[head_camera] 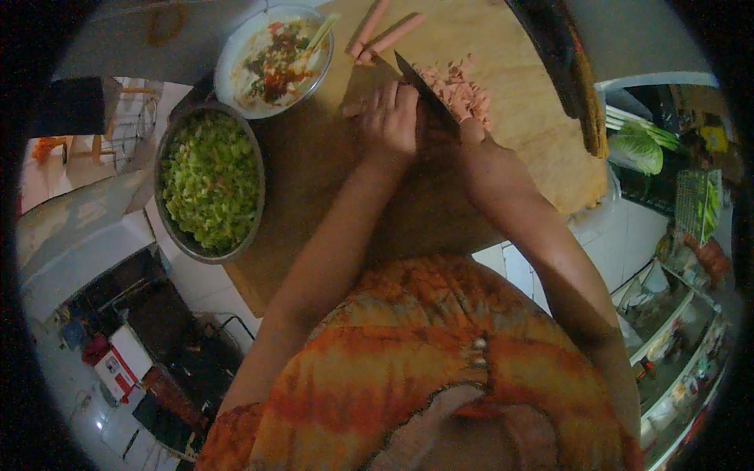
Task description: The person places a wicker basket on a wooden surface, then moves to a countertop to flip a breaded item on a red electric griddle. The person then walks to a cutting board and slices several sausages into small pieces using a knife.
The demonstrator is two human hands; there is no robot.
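My right hand (474, 138) grips a kitchen knife (429, 88), its dark blade angled up and left over a wooden cutting board (542, 171). Just left of the blade, my left hand (392, 120) is bent down on the board. The pink end of a sausage (353, 110) shows beside its fingers; the rest is hidden beneath them. Right of the blade lies a heap of finely cut sausage pieces (462, 88). Longer sausage sticks (392, 32) rest at the far side of the board.
At the board's left, a metal bowl (260, 200) holds chopped green vegetables (212, 179). Behind it stands a pale bowl (221, 88) of white mixture with seasonings and a utensil handle (324, 30). A leafy cabbage (639, 150) lies off to the right, beyond the board.
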